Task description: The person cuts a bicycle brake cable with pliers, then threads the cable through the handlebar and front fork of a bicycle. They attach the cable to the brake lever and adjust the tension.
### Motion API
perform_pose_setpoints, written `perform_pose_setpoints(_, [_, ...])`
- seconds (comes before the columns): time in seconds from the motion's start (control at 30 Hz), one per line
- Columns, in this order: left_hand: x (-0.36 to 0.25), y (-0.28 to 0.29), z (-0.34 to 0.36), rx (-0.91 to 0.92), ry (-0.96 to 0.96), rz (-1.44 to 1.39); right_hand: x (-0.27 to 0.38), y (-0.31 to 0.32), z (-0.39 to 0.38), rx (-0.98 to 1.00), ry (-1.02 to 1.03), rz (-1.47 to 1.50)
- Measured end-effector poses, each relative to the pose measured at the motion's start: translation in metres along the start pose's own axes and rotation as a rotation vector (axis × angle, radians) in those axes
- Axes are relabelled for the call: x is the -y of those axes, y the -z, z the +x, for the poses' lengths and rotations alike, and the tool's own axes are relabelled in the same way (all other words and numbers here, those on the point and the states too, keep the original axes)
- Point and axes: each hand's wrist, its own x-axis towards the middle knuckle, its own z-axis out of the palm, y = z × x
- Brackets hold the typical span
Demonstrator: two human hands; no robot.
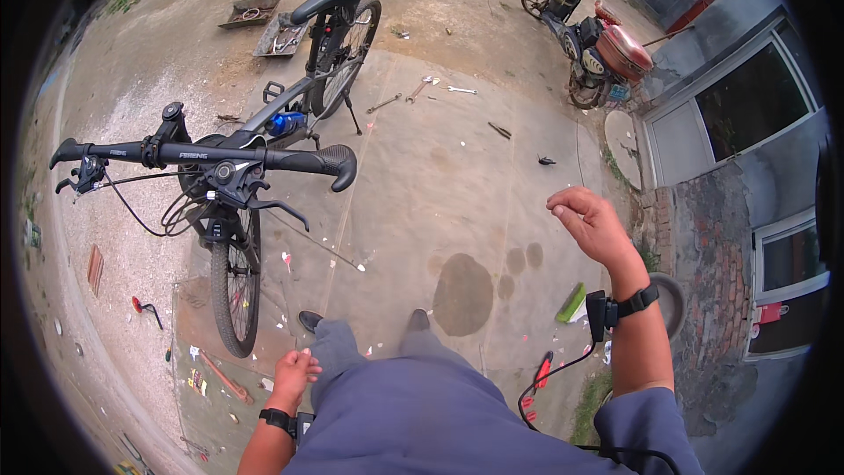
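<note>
My right hand (pixel 587 222) is held out to the right, fingers bent and pressed toward the thumb, with nothing visible between them. Beyond it a small black object (pixel 546 160) shows against the concrete; its kind is unclear. My left hand (pixel 297 376) hangs low by my left leg, fingers loosely bent and slightly apart, holding nothing. Ahead on the left stands a black and grey bicycle (pixel 290 110) on its kickstand, handlebar (pixel 202 154) toward me. A blue bottle (pixel 284 124) sits on its frame. Neither hand touches the bicycle.
Wrenches (pixel 462 90) and pliers (pixel 499 130) lie on the concrete ahead. Metal trays (pixel 283 35) stand behind the bicycle. A red-handled tool (pixel 543 371) and a green box (pixel 571 303) lie near my right side. A red scooter (pixel 622 54) is parked by the wall at the far right.
</note>
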Motion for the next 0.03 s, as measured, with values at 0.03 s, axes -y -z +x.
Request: perform_pose_setpoints(0.03, [-0.0027,-0.0172,-0.0032,0.016,0.0,0.03,-0.0192,0.0091,-0.0088,-0.011,-0.007,0.017])
